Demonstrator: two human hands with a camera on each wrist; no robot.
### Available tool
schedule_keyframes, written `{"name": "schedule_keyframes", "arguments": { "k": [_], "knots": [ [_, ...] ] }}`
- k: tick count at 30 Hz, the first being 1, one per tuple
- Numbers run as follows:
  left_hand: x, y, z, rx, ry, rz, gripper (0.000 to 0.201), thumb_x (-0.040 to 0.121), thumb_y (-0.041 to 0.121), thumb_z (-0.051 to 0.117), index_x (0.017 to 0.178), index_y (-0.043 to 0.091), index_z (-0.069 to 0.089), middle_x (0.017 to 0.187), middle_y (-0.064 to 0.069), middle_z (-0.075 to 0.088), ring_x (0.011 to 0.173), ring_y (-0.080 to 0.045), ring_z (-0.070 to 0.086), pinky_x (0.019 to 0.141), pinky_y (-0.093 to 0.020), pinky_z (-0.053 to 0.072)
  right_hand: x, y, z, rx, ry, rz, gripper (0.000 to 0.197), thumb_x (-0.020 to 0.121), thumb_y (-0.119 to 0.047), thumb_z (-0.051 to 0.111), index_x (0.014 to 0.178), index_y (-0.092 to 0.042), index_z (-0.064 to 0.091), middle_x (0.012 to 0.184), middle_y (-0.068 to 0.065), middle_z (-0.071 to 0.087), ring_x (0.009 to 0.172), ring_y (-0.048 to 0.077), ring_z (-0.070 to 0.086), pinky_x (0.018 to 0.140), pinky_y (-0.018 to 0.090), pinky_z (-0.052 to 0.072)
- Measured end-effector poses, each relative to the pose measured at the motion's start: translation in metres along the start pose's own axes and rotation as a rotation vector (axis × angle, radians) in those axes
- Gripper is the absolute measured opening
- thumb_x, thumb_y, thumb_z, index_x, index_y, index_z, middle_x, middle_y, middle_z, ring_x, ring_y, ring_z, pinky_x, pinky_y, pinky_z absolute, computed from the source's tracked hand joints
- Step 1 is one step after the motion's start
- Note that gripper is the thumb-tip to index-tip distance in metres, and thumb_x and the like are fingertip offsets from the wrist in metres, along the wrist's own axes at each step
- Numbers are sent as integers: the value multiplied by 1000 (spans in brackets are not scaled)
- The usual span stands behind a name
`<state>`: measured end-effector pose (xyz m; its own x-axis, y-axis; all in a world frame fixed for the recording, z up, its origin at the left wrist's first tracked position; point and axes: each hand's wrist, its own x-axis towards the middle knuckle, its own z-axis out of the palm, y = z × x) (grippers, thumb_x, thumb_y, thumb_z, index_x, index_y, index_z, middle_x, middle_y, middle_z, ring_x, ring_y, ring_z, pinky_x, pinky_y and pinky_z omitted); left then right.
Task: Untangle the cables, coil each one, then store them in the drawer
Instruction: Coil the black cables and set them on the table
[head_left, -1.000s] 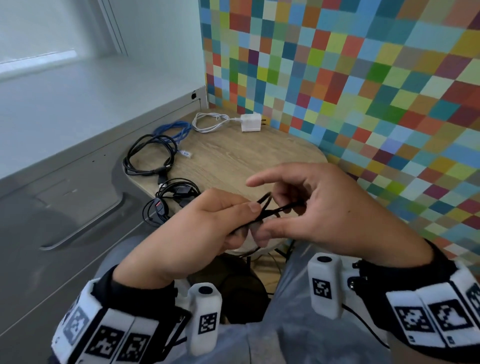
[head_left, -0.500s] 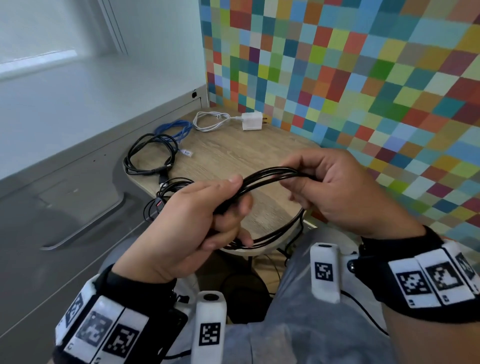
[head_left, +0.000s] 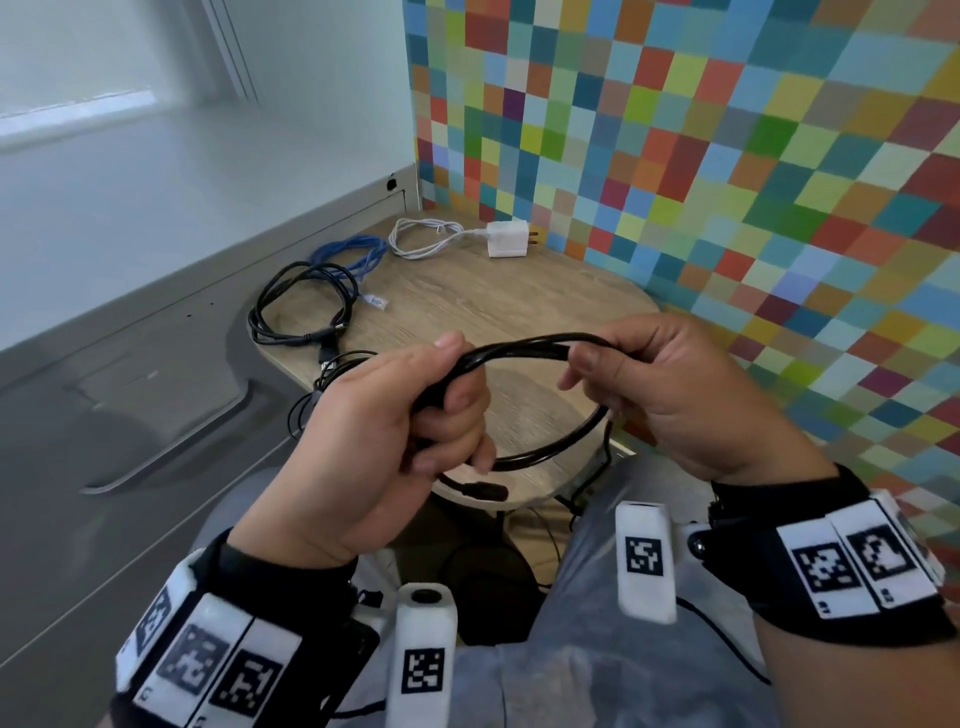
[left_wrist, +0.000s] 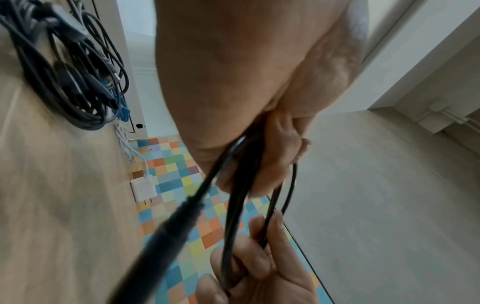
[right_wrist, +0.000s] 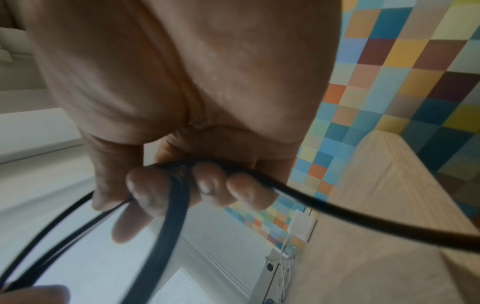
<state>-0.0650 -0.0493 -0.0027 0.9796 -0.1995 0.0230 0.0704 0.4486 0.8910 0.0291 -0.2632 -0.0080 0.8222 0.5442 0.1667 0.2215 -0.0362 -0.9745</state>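
A black cable (head_left: 524, 347) is looped into a coil held between both hands above the near edge of the wooden table (head_left: 478, 301). My left hand (head_left: 415, 405) grips the coil's left side, fingers curled round the strands (left_wrist: 239, 185). My right hand (head_left: 618, 364) grips the right side, fingers wrapped over the strands (right_wrist: 179, 181). The cable's plug end (head_left: 483, 490) sticks out below the left hand. On the table lie a coiled black cable (head_left: 301, 306), a blue network cable (head_left: 353, 254) and a white charger with its cord (head_left: 506, 239).
Another bundle of black cable (head_left: 332, 369) lies at the table's left edge behind my left hand. A grey cabinet front with a recessed handle (head_left: 156, 415) stands to the left. A coloured checked wall (head_left: 727, 156) borders the table on the right.
The hands have drawn apart and the black cable has gone from a small bunch to a wide loop held at both sides. The plug end now hangs free below the left hand.
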Motion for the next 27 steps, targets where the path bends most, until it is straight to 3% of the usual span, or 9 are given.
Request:
{"name": "schedule_keyframes", "arguments": {
  "k": [1,3,7,10,13,17,21,25,27],
  "knots": [
    [0,0,1,-29,23,1,37,97,33,44,63,19,48,54,7,25,43,-10,21,49,-27,36,0,0,1,17,-4,2,20,87,-33,70,82,-18,82,57,0,57,54,29,38,53,35,29],
    [1,2,1,-91,82,13,38,99,36,45,65,21,47,53,9,25,42,-9,15,42,-25,20,2,1,0,85,18,14,14,83,-25,73,90,-20,84,67,8,69,50,35,30,52,42,23],
    [-3,19,-8,-218,241,104,42,105,43,36,67,25,43,55,12,17,44,-9,5,40,-26,7,-1,7,-19,91,193,38,18,73,-20,77,88,-23,85,67,12,71,47,21,38,43,26,33],
    [-10,31,-19,-248,282,198,43,109,45,31,71,28,41,58,9,13,44,-10,4,39,-24,7,-5,13,-40,-31,345,40,21,68,-34,83,85,-22,85,63,6,70,56,25,47,49,28,40],
    [-10,32,-19,-170,349,227,41,109,45,32,74,27,42,58,10,17,46,-9,4,41,-26,7,-8,14,-49,-261,440,16,6,77,-31,84,83,-29,83,69,-11,75,65,7,64,62,18,50],
    [-3,20,-10,178,493,310,42,111,32,35,73,22,49,60,5,30,48,-12,19,44,-30,14,-11,-2,-28,-698,310,67,7,90,-30,79,89,-36,81,78,-23,73,79,-8,67,65,12,46],
    [1,5,-3,631,533,332,38,111,27,40,74,19,46,58,9,43,50,-11,37,46,-28,32,-13,-19,7,-977,41,139,20,97,-24,64,107,-30,81,90,-15,74,75,0,67,66,18,55],
    [2,-6,3,1001,467,330,35,107,35,42,77,21,53,68,1,63,60,-14,61,59,-46,54,-14,-31,34,-997,-59,42,19,97,-25,63,104,-27,81,91,-10,75,80,3,67,73,19,56],
    [2,-10,8,1130,415,346,36,107,38,41,81,17,57,74,1,62,69,-10,60,65,-29,51,-13,-34,45,-973,-98,-30,16,98,-27,65,103,-27,80,87,-10,74,75,5,66,68,24,55]
  ]
}}
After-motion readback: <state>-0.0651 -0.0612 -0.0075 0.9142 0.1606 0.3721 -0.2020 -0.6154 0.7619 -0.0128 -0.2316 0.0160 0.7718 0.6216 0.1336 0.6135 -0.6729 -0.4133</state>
